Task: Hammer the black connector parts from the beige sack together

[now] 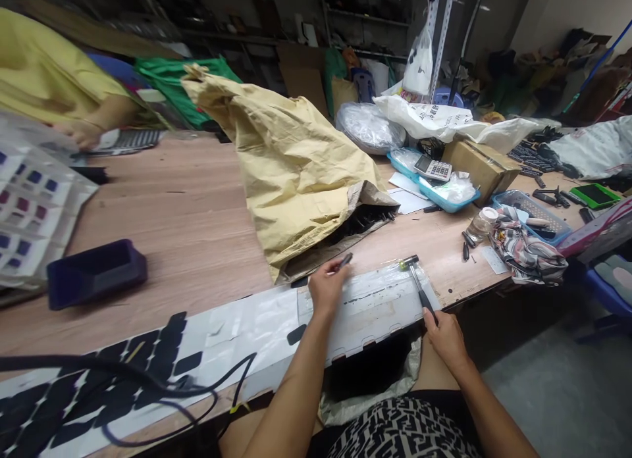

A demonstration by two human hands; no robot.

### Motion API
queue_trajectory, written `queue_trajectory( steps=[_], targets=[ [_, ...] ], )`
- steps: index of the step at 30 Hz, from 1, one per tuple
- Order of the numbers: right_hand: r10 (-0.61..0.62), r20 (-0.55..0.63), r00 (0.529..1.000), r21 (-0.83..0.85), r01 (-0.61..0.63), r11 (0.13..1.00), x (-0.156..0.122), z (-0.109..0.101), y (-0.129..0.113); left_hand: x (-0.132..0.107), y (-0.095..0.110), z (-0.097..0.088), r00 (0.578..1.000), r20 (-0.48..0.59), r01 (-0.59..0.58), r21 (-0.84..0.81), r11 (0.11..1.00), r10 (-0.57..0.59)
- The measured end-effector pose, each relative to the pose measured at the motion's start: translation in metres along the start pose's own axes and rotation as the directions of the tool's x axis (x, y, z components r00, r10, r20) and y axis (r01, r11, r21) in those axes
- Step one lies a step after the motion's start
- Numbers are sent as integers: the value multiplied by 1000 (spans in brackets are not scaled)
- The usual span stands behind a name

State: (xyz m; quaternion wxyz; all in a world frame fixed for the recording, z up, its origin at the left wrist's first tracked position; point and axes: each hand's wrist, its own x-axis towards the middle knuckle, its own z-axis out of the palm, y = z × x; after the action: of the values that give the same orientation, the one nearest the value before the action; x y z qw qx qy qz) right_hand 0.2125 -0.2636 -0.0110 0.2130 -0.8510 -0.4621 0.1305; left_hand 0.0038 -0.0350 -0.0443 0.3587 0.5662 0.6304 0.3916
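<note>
My left hand (327,288) is closed on a small dark elongated piece (346,260) just above the white board (375,306) at the table's front edge. Its exact kind is too small to tell. In my right hand (446,339) is a hammer (419,287), gripped by its black handle; the head, with a yellowish face, rests on or just over the board's right end. Beyond my left hand lies a large tan paper sack (301,168), its mouth towards me, with dark pieces inside.
Flat black pieces (99,379) lie in rows at left, crossed by a black cable (123,372). A dark blue bin (96,274) stands behind them. To the right are a jar (481,224), a cloth (528,251) and blue baskets (449,191). A person in yellow (54,70) sits far left.
</note>
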Motion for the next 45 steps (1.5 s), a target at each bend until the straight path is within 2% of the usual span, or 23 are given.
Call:
queue_trajectory(
  steps=[1,3,5,7,11,17,21,25,33,38,42,45],
  targets=[
    [16,17,1000,60,-17,998,0,1,1,-12,-1,-2,995,82,-65,10,998,64],
    [67,83,994,203,-83,976,-1,3,3,-30,0,-3,955,223,-211,49,976,196],
    [105,160,982,323,-153,934,-2,4,3,-38,2,-3,920,280,-319,127,939,274],
    [92,157,983,349,-143,926,-5,3,2,-40,4,-1,910,290,-359,198,912,295],
    [-62,-31,998,142,66,988,-12,-3,-8,-37,5,-1,899,315,-383,233,894,303],
    [-210,-75,975,-15,209,978,-15,1,-25,-38,2,-1,905,317,-365,231,902,285],
    [-263,-61,963,-157,251,955,-13,9,-25,-37,2,0,903,320,-367,232,901,285],
    [-249,-25,968,-260,234,937,-12,10,-24,-36,3,0,907,324,-355,245,902,269],
    [-303,-18,953,-193,295,936,-16,4,-33,-38,5,-1,902,325,-373,248,894,286],
    [-220,19,975,-149,221,964,-16,8,-34,-38,5,0,902,332,-366,248,897,277],
    [-81,-8,997,21,81,996,-9,2,-29,-35,6,-2,900,334,-367,229,902,281],
    [50,47,998,176,-57,983,0,-9,-29,-42,7,-13,866,376,-402,133,906,330]
  ],
)
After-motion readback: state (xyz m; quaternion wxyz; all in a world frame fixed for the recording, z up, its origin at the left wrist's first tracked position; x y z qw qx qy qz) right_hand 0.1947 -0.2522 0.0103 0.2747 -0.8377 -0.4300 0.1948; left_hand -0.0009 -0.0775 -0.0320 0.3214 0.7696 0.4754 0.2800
